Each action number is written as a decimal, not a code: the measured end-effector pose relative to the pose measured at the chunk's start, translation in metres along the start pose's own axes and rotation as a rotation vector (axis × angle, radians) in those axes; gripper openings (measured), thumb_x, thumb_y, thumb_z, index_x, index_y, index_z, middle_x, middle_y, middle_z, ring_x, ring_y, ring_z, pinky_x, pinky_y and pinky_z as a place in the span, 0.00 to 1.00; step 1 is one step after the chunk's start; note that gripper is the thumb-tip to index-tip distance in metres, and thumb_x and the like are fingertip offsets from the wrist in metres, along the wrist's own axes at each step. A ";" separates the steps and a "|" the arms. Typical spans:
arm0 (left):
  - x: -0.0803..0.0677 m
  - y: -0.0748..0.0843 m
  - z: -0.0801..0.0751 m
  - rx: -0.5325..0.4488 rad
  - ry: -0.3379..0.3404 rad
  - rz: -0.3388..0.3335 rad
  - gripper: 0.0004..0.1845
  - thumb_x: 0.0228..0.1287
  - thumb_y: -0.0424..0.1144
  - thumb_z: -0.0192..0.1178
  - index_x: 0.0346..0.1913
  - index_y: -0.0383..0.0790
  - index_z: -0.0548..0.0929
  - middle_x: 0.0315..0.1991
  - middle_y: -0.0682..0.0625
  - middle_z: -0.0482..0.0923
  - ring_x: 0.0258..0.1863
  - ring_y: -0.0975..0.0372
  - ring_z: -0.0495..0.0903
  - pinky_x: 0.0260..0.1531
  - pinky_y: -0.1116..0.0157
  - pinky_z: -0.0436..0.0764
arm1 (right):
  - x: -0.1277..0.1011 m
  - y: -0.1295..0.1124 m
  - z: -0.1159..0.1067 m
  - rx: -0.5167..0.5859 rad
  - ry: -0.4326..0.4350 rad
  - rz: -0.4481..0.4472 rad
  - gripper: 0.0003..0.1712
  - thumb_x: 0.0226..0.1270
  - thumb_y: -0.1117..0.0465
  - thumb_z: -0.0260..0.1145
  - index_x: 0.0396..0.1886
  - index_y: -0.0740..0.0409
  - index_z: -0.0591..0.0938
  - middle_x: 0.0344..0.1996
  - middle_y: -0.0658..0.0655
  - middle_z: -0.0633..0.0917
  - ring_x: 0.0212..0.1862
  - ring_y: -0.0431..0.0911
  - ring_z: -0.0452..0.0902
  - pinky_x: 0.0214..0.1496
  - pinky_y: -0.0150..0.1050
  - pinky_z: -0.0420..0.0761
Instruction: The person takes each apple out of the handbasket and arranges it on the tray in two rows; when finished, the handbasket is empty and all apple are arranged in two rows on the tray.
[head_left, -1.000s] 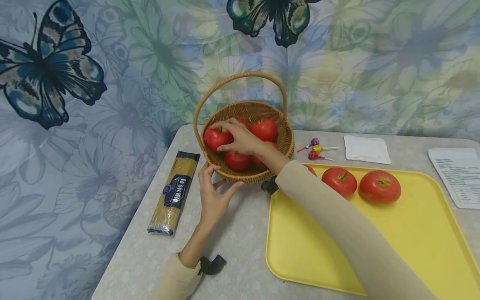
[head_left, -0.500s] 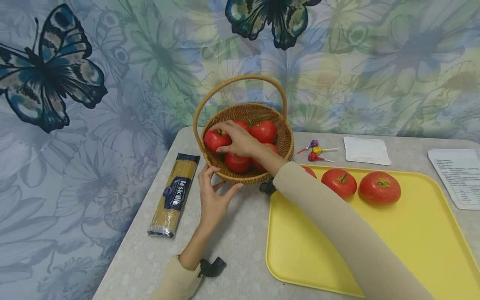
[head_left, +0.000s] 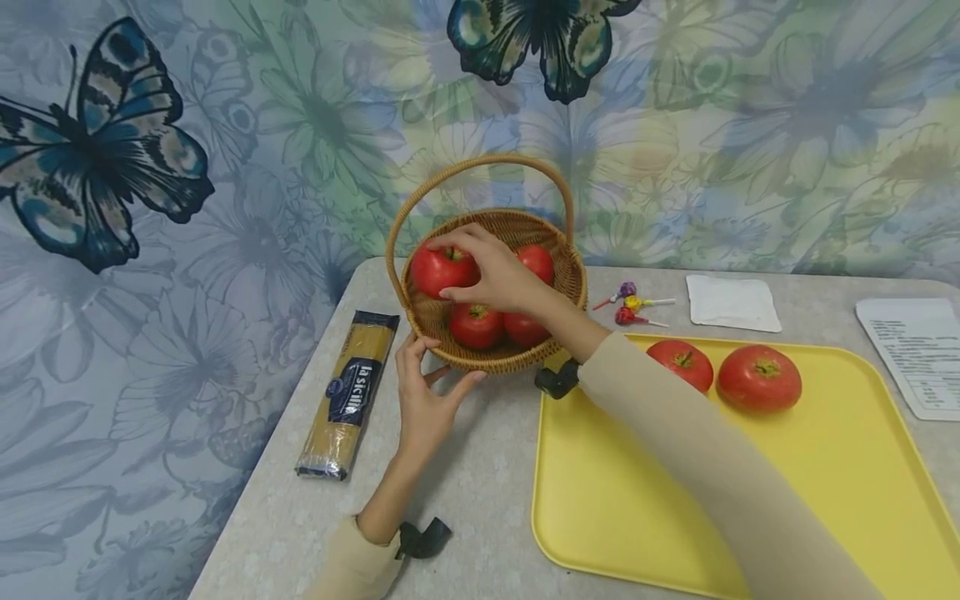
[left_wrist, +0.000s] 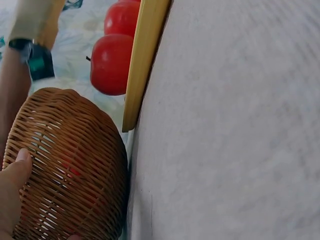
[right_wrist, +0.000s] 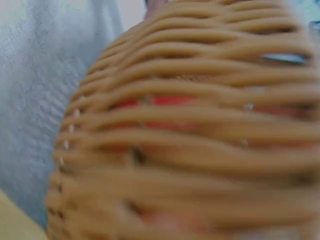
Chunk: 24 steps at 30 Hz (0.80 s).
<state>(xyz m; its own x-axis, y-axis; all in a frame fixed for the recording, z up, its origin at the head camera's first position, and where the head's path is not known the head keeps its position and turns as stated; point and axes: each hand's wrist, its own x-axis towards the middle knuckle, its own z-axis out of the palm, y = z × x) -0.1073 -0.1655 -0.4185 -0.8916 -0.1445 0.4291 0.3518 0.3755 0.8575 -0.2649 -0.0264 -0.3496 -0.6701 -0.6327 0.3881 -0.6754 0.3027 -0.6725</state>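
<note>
- Right hand (head_left: 491,275) gripped a red tomato (head_left: 442,271), fingers curled round it, just above the wicker basket (head_left: 570,279), over its left side
- Left hand (head_left: 423,392) rested against the basket's near outer wall, fingers spread and relaxed
- Three more tomatoes lay inside the basket
- Yellow tray (head_left: 675,500) lay right of the basket; pasta packet (head_left: 348,392) left of it

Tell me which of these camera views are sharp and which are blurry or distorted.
Head view: sharp and evenly lit, straight edges slightly bowed by the wide lens. Left wrist view: rotated sideways, the wicker basket fairly crisp, the tabletop soft. Right wrist view: too close, the basket weave fills the frame out of focus, red showing dimly through the gaps.
</note>
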 end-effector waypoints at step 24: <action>0.000 0.002 0.001 0.040 0.004 -0.036 0.36 0.50 0.31 0.75 0.58 0.27 0.65 0.69 0.35 0.55 0.69 0.50 0.61 0.51 0.44 0.82 | -0.263 0.030 -0.204 -0.471 0.189 0.211 0.47 0.34 0.74 0.83 0.61 0.60 0.77 0.57 0.61 0.73 0.49 0.23 0.59 0.40 0.06 0.66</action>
<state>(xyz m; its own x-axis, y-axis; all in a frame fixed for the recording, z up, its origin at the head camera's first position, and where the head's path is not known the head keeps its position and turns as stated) -0.1065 -0.1633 -0.4172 -0.9022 -0.1623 0.3997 0.3079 0.4065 0.8602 -0.1723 0.2941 -0.3436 -0.8204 -0.3977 0.4107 -0.5559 0.7229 -0.4104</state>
